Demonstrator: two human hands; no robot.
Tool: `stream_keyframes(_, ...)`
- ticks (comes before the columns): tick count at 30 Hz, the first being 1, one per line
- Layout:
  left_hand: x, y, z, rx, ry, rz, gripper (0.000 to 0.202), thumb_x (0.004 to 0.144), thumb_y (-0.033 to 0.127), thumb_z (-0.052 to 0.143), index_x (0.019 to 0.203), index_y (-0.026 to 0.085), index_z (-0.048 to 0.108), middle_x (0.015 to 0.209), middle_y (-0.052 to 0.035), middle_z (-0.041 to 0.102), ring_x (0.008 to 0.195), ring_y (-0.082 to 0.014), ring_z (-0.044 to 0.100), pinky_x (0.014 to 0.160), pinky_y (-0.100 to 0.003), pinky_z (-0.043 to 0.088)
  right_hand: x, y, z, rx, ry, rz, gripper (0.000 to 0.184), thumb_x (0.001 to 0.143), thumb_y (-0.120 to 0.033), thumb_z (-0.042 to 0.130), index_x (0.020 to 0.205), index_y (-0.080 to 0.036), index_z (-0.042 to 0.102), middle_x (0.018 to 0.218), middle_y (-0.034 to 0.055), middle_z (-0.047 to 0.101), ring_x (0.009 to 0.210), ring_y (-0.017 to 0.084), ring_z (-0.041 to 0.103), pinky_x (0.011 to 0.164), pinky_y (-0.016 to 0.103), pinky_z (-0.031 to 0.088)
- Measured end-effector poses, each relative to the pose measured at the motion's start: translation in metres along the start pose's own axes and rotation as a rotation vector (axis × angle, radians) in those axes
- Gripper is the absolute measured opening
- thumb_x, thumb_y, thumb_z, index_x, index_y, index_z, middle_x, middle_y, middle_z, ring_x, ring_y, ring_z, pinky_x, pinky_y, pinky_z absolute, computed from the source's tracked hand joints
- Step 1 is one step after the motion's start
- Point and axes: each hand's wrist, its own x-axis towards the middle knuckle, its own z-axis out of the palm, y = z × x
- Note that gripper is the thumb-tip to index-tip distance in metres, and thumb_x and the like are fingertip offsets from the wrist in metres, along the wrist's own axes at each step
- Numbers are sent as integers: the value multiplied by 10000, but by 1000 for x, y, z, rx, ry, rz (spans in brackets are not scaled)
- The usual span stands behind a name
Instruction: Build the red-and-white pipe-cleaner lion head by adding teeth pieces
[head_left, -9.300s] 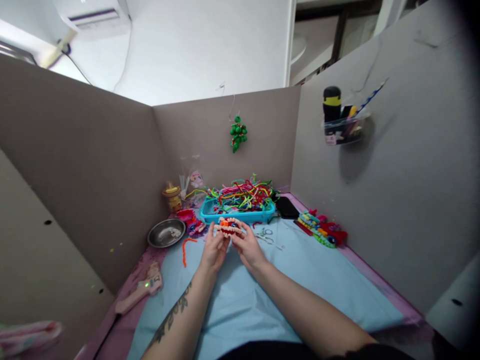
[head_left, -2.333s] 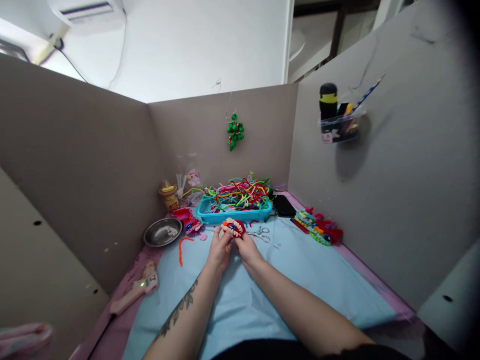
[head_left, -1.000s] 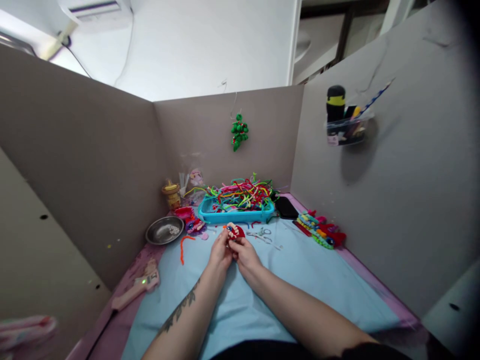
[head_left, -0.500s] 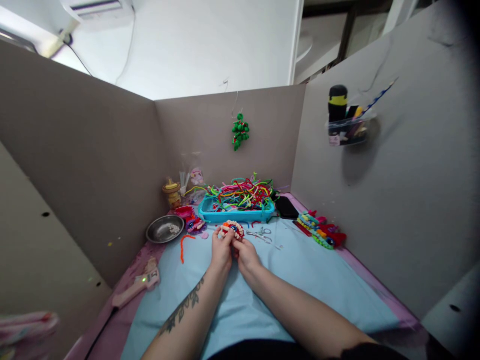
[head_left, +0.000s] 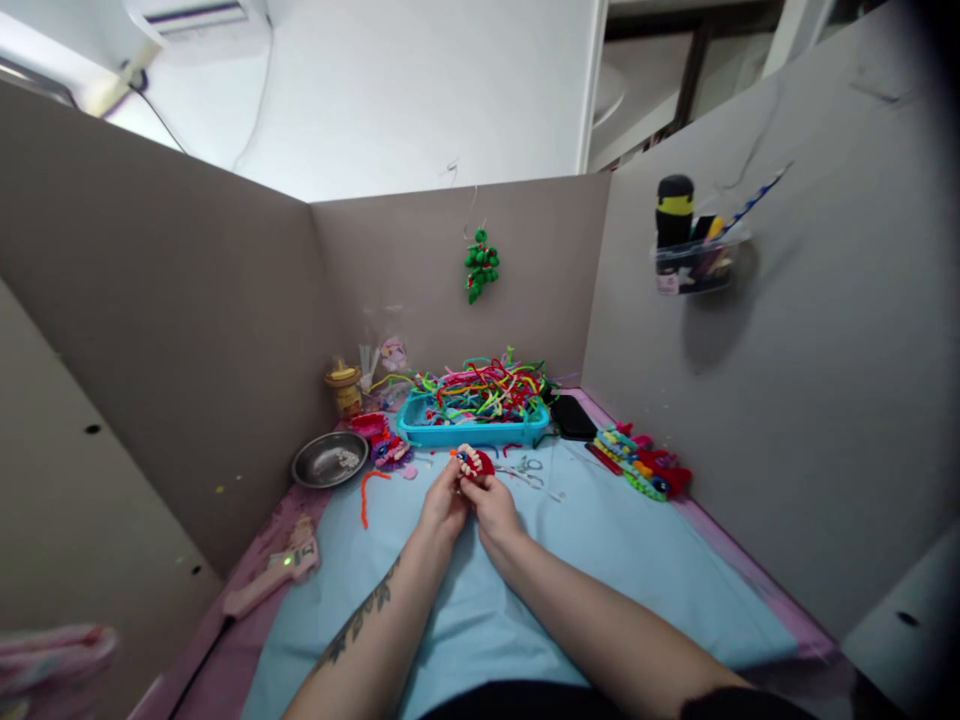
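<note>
Red pipe-cleaner craft piece [head_left: 480,463], with cream scalloped trim, a blue eye-like spot and a bit of orange, is held up in both hands above the middle of the table, just in front of the blue tray [head_left: 472,436]. Fingers of the left hand [head_left: 444,503] grip its left side, and those of the right hand [head_left: 495,508] pinch its lower right edge — the hands are close together, partly hiding the piece.

A light-blue sheet [head_left: 600,570] covers much of the table [head_left: 206,665]. Multicoloured pipe cleaners [head_left: 491,388] heap above the tray's rim; a black phone [head_left: 574,416] lies just right of it. Metal scissors [head_left: 529,476] rest near the right hand. To the left are an orange pipe cleaner [head_left: 365,496], a steel bowl [head_left: 330,461] with small whitish bits inside, and a pink glue gun [head_left: 274,580] — its green light lit. More colourful pipe-cleaner pieces [head_left: 645,463] lie by the right partition [head_left: 780,400].
</note>
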Motion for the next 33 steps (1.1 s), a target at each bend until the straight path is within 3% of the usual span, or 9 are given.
stream_keyframes(5,-4,-1,6,-90,39,-91,113,758,235,631,818,139,643,759,-46,664,677,-135,626,687,-236,518,-1,-2,1,-60,0,-79,215,572,-294,705,749,-190,643,743,22,691,716,186,617,714,305,448)
stream_keyframes(9,-8,1,10,-102,50,-117,128,797,252,587,786,138,646,740,-48,665,664,-131,622,678,-230,518,-2,-4,4,-31,13,-81,197,564,-298,706,721,-203,634,751,22,690,723,188,616,709,304,446)
stream_keyframes(14,-8,0,8,-81,54,-131,142,767,267,629,799,129,646,744,-55,663,679,-140,622,691,-236,511,-1,-1,3,38,25,-43,202,547,-291,722,695,-198,620,717,10,679,671,171,606,691,296,452)
stream_keyframes(22,-2,-7,1,-45,72,-126,155,719,258,677,814,143,636,744,-51,665,682,-155,627,699,-264,509,-1,1,4,82,8,-48,229,589,-276,695,797,-209,629,831,14,693,779,179,625,784,308,455)
stream_keyframes(28,-2,-13,1,-52,34,-27,188,690,254,695,832,144,640,751,-38,668,694,-145,629,740,-257,488,1,2,4,156,6,9,248,537,-233,692,771,-201,618,800,7,703,732,188,631,747,312,461)
stream_keyframes(33,-13,-4,4,-77,-27,-52,241,762,382,602,794,147,646,708,-49,665,663,-160,624,672,-269,481,3,-5,4,228,-13,37,271,513,-189,689,778,-195,632,728,-9,695,667,170,614,635,268,449)
